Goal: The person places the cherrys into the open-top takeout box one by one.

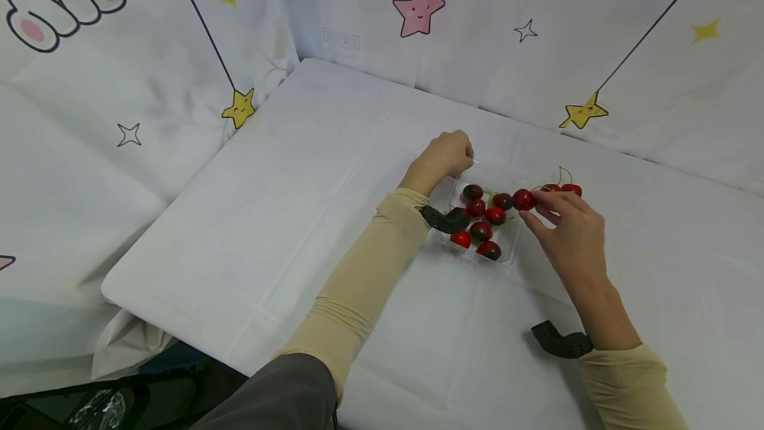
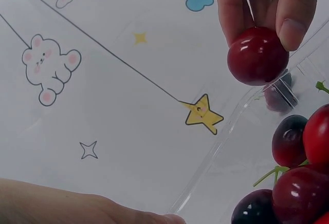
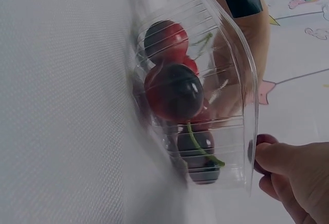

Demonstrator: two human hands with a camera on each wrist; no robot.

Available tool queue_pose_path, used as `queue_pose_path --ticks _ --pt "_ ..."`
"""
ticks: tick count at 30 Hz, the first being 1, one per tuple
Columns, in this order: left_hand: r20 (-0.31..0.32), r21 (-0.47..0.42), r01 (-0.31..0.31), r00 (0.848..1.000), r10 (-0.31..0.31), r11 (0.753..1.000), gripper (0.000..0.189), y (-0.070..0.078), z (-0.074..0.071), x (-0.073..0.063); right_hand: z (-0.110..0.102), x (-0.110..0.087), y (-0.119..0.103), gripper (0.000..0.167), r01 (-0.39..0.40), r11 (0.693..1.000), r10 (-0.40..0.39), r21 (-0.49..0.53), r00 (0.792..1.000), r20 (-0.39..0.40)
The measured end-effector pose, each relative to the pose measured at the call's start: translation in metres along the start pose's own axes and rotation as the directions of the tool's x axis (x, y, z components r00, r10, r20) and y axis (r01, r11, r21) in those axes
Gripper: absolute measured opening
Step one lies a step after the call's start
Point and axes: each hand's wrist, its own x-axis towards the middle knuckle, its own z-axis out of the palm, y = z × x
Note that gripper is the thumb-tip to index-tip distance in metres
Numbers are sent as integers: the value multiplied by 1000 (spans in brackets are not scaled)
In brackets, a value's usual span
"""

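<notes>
A clear plastic box [image 1: 506, 244] with several dark red cherries [image 1: 481, 231] in it stands on the table. My left hand [image 1: 443, 159] is at the box's far left corner, fingers curled at the rim and thumb tip against it in the left wrist view. My right hand [image 1: 573, 234] pinches a round red cherry [image 1: 523, 200] between thumb and fingers. That cherry [image 2: 258, 57] is close over the box's right rim. In the right wrist view, more cherries [image 3: 175, 91] and a green stem [image 3: 198, 144] show through the ribbed side wall.
Just beyond my right hand lie a few loose cherries [image 1: 571, 189] with green stems, partly hidden by the fingers. The white-covered table [image 1: 251, 217] meets a printed cloth backdrop [image 1: 477, 58] at the back and left. Dark gear [image 1: 137, 397] sits below the table's front left edge.
</notes>
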Motion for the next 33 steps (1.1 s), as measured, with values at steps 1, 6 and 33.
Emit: queue_pose_path --ticks 1,6,33 --pt "0 2 -1 1000 1 1000 22 0 0 0 0 0 0 40 5 1000 -5 3 1000 1" --pt "-2 6 1 1000 -1 1000 22 0 1 1 2 -1 -2 39 39 999 -39 -6 999 12" --pt "3 -6 5 1000 -5 1000 26 -1 1 0 5 -5 -10 39 150 988 -146 -41 986 84"
